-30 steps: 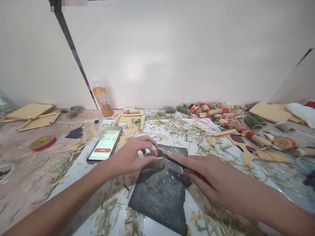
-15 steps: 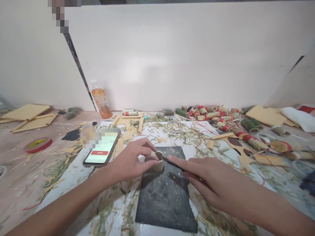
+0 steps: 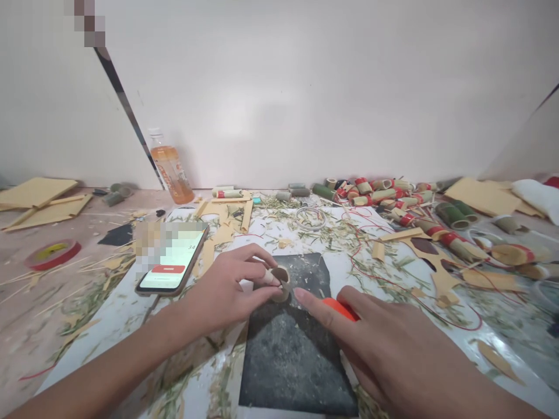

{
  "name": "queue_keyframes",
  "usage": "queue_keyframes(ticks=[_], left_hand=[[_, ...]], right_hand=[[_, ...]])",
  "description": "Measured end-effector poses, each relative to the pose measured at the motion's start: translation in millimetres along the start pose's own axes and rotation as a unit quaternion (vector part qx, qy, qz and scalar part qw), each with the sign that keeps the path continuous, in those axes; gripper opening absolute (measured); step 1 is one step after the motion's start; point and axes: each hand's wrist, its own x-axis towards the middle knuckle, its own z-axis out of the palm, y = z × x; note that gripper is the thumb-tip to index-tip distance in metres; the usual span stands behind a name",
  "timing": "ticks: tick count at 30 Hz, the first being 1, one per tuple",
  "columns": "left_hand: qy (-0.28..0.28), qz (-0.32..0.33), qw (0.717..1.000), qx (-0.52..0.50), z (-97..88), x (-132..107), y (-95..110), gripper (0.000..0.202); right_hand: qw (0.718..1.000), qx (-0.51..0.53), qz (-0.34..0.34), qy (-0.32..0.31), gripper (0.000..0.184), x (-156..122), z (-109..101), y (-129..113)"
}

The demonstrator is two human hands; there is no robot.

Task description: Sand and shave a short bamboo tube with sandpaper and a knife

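Observation:
My left hand pinches a short bamboo ring between thumb and fingers, holding it tilted on the far part of a dark cutting mat. My right hand is closed on a knife with an orange-red handle. Its index finger stretches forward along the top, and the fingertip nearly touches the ring. The blade is hidden under that finger.
A phone with a lit screen lies left of the mat. An orange drink bottle stands at the back wall. Taped bamboo tubes are piled at the back right. Red tape roll and boards sit far left; shavings lie all around.
The view has shifted closer and lower. My right hand has drawn toward me, showing the orange-red handle. The ring has tipped over in my left fingers.

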Motion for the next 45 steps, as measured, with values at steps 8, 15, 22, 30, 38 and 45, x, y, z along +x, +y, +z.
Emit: queue_keyframes(ticks=[8,15,22,30,38,45], left_hand=[[0.004,-0.006,1.0,-0.007,0.4,0.5,0.2,0.007],[0.008,-0.014,1.0,-0.004,1.7,0.0,-0.2,0.008],[0.008,-0.012,1.0,-0.015,1.1,-0.1,-0.5,0.007],[0.009,-0.01,1.0,-0.017,1.6,-0.1,-0.8,0.007],[0.007,-0.01,1.0,-0.015,1.4,0.8,-1.1,0.007],[0.004,-0.015,1.0,-0.02,1.2,0.3,-0.4,0.008]], right_hand=[[0.999,0.028,0.009,-0.013,0.071,-1.0,3.1,2.7],[0.999,0.039,0.013,-0.009,0.072,-2.3,4.4,2.5],[0.999,0.049,0.012,-0.003,0.071,-0.7,2.4,2.4],[0.998,0.056,0.011,-0.002,0.07,-0.6,3.8,2.3],[0.999,0.048,0.009,-0.004,0.07,-0.3,4.3,1.2],[0.999,0.031,0.007,-0.004,0.07,0.5,5.1,1.5]])
